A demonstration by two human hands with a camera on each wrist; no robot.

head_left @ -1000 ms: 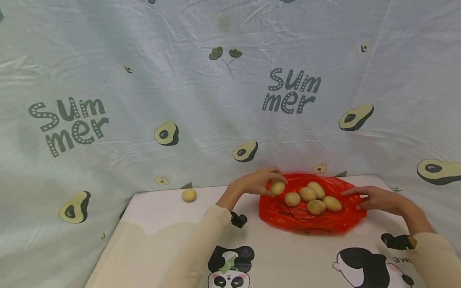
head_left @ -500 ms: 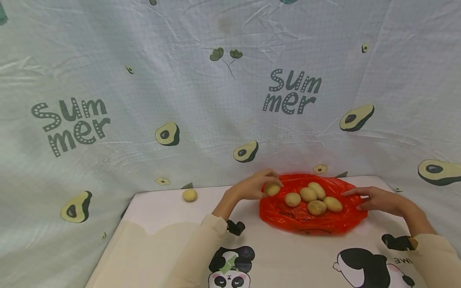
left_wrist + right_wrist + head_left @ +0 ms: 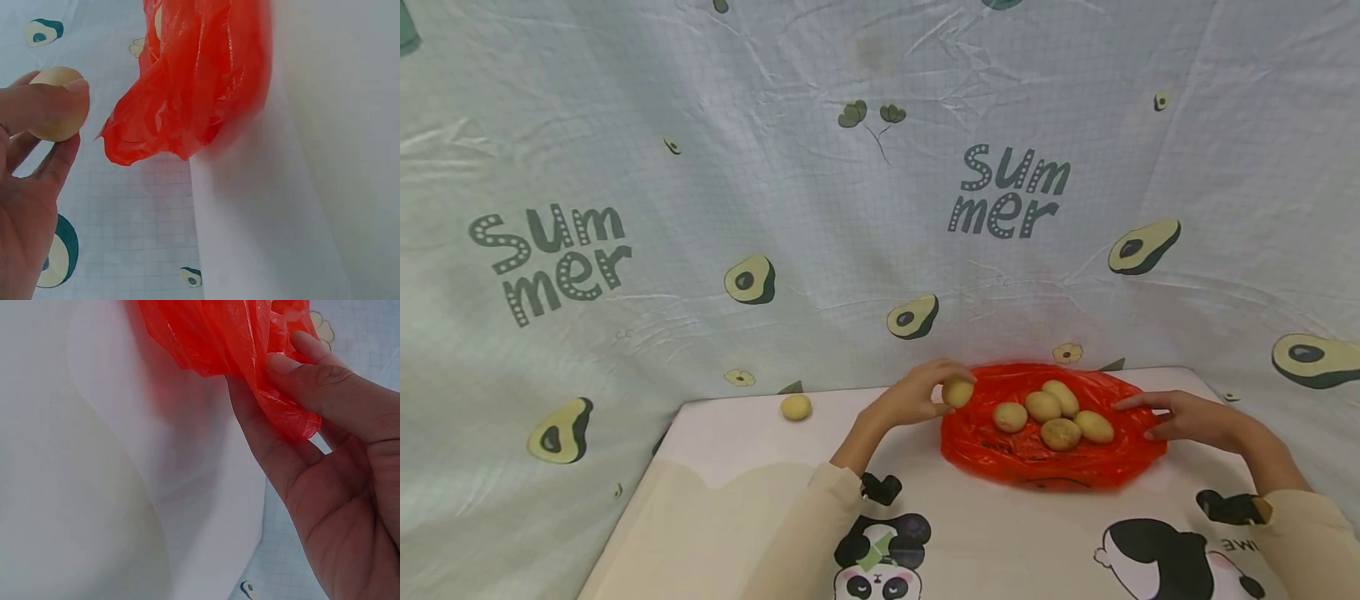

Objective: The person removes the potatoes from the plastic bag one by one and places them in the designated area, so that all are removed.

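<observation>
My left hand [image 3: 916,397] grips a small yellow potato [image 3: 958,392] between thumb and fingers, at the left rim of a red plastic bag [image 3: 981,460]. In the left wrist view that potato [image 3: 67,117] is apart from the bag's edge. Several more potatoes [image 3: 1042,406] lie in the bag, which is spread wide on the table. At its right side, my right hand [image 3: 1198,419] pinches the rim. The right wrist view has the thumb on one side of the red film [image 3: 250,337] and fingers on the other.
A single potato [image 3: 796,407] lies on the table [image 3: 737,442] near its back left corner. Behind the table hangs a pale curtain [image 3: 820,208] printed with avocados. Cartoon figures, among them a panda [image 3: 880,575], are printed on the tabletop.
My left hand has moved left with its potato, from over the bag's inside to its left rim. The right hand keeps its hold on the opposite side.
</observation>
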